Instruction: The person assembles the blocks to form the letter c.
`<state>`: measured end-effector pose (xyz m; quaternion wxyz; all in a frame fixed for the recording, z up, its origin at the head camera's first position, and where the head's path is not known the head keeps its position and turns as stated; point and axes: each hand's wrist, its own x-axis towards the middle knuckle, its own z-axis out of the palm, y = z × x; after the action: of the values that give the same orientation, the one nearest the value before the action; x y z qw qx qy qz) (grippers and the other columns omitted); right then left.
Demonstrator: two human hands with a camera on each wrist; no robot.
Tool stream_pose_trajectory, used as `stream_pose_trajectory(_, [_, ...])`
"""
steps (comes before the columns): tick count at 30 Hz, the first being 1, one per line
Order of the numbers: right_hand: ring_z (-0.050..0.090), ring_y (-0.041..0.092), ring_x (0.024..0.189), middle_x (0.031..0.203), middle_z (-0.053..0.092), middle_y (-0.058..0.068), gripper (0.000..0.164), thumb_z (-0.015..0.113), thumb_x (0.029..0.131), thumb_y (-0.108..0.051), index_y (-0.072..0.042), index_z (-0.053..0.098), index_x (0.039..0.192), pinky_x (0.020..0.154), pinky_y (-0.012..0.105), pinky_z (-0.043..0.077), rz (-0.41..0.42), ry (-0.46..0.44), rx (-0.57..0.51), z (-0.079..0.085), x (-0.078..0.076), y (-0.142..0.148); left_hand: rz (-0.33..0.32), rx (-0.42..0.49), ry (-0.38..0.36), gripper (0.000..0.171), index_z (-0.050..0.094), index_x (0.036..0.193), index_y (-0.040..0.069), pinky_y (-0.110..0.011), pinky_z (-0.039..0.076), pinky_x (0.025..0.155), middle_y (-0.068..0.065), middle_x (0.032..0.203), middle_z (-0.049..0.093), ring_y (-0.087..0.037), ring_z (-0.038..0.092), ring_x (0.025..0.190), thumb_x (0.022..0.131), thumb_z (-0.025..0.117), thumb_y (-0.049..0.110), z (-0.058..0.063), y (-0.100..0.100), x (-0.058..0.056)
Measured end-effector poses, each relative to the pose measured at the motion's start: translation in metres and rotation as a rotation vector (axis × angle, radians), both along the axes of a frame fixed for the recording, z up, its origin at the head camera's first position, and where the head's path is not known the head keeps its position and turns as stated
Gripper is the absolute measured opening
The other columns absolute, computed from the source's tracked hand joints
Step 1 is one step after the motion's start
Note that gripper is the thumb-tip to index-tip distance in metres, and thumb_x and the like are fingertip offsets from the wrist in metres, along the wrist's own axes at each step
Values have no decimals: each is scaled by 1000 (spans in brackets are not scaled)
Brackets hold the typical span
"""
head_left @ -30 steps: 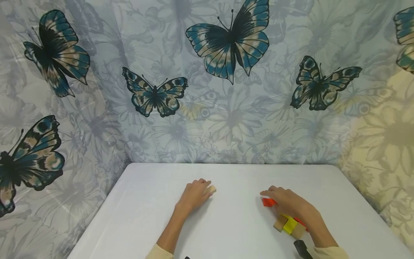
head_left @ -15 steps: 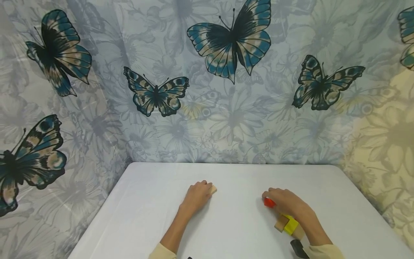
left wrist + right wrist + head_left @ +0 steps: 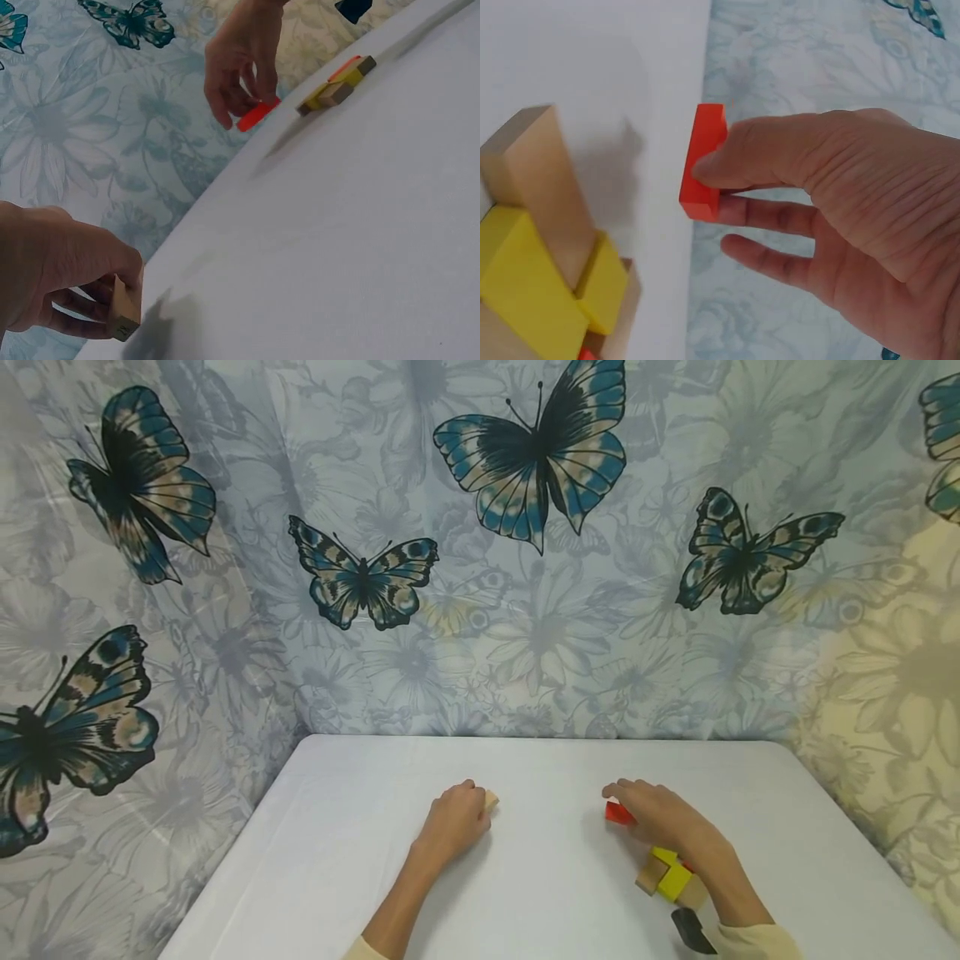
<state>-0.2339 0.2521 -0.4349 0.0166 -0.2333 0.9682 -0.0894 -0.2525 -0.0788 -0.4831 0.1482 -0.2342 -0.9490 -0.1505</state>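
My left hand grips a plain wooden block between thumb and fingers, at the left of the white table; only the block's end shows in the head view. My right hand pinches a red block, thumb on one face and fingers behind it. In the left wrist view the red block appears raised off the table. Just nearer than the right hand lies a cluster of blocks: yellow ones, natural wood ones, and a bit of red mostly hidden by the others.
A dark object lies beside the right sleeve, near the block cluster. The white table reaches back to a butterfly-printed cloth backdrop, which also rises on both sides.
The right hand closed on the red block and has moved it slightly up and away from the cluster. The left fingers have curled further round the wooden block, which shifted little.
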Motion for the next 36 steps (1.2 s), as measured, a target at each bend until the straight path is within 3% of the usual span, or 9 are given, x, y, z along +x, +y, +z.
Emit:
stream_pose_trajectory(8, [64,20,92,113,73,4,39,82,82,3,-10,70,117,82,42,64,54,40,-26,11,-2,-16,57,-85,-32,20,64,66,7,-15,31,44,2,63,51,-7,38,53,82,76,10,9,6,18])
stream_pose_trajectory(18, [63,16,88,102,72,1,34,79,81,6,-8,73,112,81,37,61,170,99,-21,12,-16,-51,42,-82,-54,28,59,62,8,-15,32,43,2,58,53,-6,39,50,79,81,13,20,10,32])
stream_pose_trajectory(22, [65,16,87,101,73,2,34,81,80,6,-8,75,111,81,39,61,224,132,-24,8,-25,-67,45,-100,-66,27,64,66,7,-16,36,45,1,61,58,-6,42,53,81,84,18,18,10,33])
stream_pose_trajectory(29, [69,18,91,102,76,1,33,82,80,6,-9,76,110,87,39,61,260,119,-44,-1,-40,-100,80,-108,-186,26,70,76,5,-18,40,50,1,66,57,-7,45,57,85,86,24,11,10,27])
stream_pose_trajectory(36, [70,16,91,100,76,0,25,80,86,2,-8,78,108,89,34,61,304,94,-51,-18,-52,-130,68,-42,-239,34,60,66,7,-17,35,46,3,59,44,-7,37,52,85,85,21,4,11,24])
